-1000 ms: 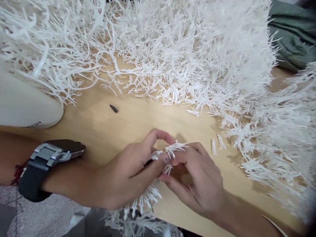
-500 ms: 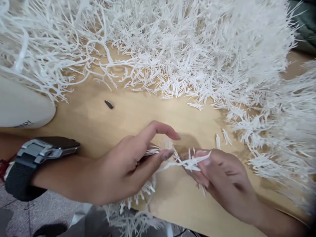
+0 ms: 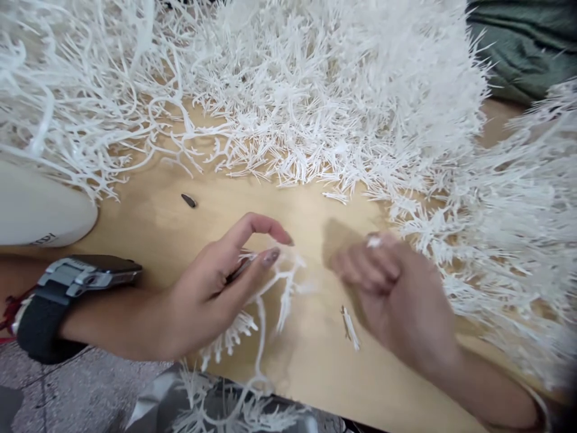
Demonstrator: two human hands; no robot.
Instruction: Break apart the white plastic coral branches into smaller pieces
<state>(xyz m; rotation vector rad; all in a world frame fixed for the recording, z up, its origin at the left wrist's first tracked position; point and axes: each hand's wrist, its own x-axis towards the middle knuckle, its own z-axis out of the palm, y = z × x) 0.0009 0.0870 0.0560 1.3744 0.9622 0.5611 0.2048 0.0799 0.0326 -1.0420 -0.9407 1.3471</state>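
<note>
My left hand [image 3: 216, 288], wearing a watch, is curled around a white branched plastic stem [image 3: 260, 337]. Its forefinger arches over the thumb, and small white sprigs poke out between the fingers. The stem forks just beyond the thumb and hangs down past the table edge. To the right, my right hand [image 3: 383, 276] is closed and blurred by motion, apart from the stem. A small white bit shows at its thumb, too smeared to make out. A loose white sprig [image 3: 350, 328] lies on the table between the hands.
A large heap of white plastic sprigs [image 3: 315, 90] spreads over the back and right of the table [image 3: 148, 222]. Bare white branches [image 3: 90, 108] tangle at back left. A white cylindrical container [image 3: 40, 204] stands left, and a small dark seed-like piece [image 3: 189, 200] lies nearby.
My right hand has come away from the branch and closed. The forked branch end now droops from my left hand. The view has shifted slightly.
</note>
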